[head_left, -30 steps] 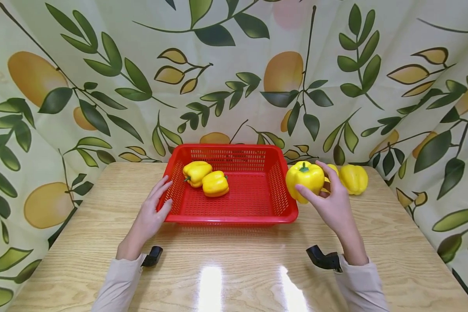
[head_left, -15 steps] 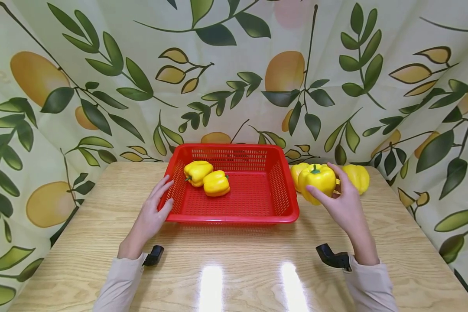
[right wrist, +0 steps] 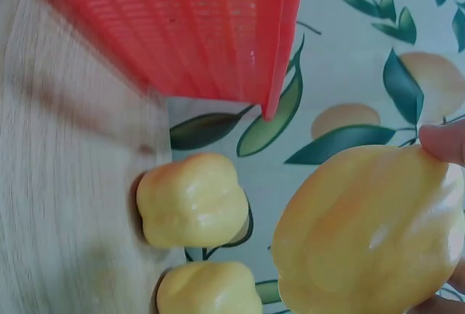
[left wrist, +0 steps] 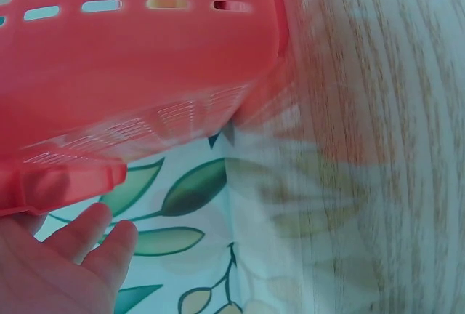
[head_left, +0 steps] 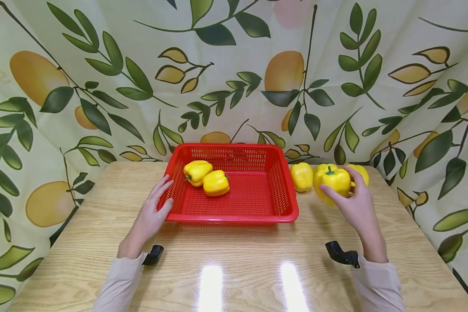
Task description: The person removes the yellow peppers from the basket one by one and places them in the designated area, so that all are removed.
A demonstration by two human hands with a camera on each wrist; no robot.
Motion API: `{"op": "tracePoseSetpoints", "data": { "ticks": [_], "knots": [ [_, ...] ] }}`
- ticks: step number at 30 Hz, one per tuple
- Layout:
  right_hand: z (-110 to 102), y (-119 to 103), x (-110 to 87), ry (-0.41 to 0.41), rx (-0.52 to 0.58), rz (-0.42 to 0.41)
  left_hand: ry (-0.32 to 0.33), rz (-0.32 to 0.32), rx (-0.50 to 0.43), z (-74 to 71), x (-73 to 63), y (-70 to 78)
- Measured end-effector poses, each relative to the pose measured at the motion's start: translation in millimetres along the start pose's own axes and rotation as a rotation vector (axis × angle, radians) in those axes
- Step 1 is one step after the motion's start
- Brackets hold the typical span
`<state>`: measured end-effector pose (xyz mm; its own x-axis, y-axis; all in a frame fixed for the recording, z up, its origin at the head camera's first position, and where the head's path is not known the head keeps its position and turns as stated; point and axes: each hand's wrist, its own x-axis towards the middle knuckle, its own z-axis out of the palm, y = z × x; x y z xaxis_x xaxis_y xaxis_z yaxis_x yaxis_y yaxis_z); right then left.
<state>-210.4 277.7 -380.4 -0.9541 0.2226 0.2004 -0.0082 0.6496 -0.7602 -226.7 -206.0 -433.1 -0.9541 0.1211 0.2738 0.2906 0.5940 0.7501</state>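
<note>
In the head view, my right hand [head_left: 352, 203] pinches a yellow bell pepper [head_left: 335, 182] by its sides, green stem up, to the right of the red basket [head_left: 234, 219]. That bell pepper [right wrist: 370, 234] fills the lower right of the right wrist view, apart from the table, with fingertips at its edge. Two more yellow bell peppers lie inside the basket's left half, one behind [head_left: 197, 171] and one in front [head_left: 216, 183]. My left hand [head_left: 150, 216] rests at the basket's left rim with fingers extended; in the left wrist view the fingers [left wrist: 109, 252] lie by the rim.
Beside the basket's right wall a yellow bell pepper [head_left: 302, 177] lies on the wooden table [head_left: 249, 264]. Others [head_left: 359, 171] lie behind the held one, partly hidden. A leaf-patterned curtain [head_left: 226, 56] hangs behind the table.
My right hand has moved right with the bell pepper, away from the basket's rim. The bell pepper beside the basket has come into full view. The left hand stays put.
</note>
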Motion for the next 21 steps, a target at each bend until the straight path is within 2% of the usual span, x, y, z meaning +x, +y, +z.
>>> {"op": "tracePoseSetpoints", "data": {
  "ticks": [11, 21],
  "knots": [
    [-6.3, 17.9, 4.8, -0.005, 0.002, 0.08, 0.002, 0.011, -0.003, -0.2, 0.2, -0.3],
    [-11.5, 30.4, 8.8, -0.023, -0.018, 0.141, -0.014, -0.02, 0.0, 0.0, 0.0, 1.4]
  ]
}}
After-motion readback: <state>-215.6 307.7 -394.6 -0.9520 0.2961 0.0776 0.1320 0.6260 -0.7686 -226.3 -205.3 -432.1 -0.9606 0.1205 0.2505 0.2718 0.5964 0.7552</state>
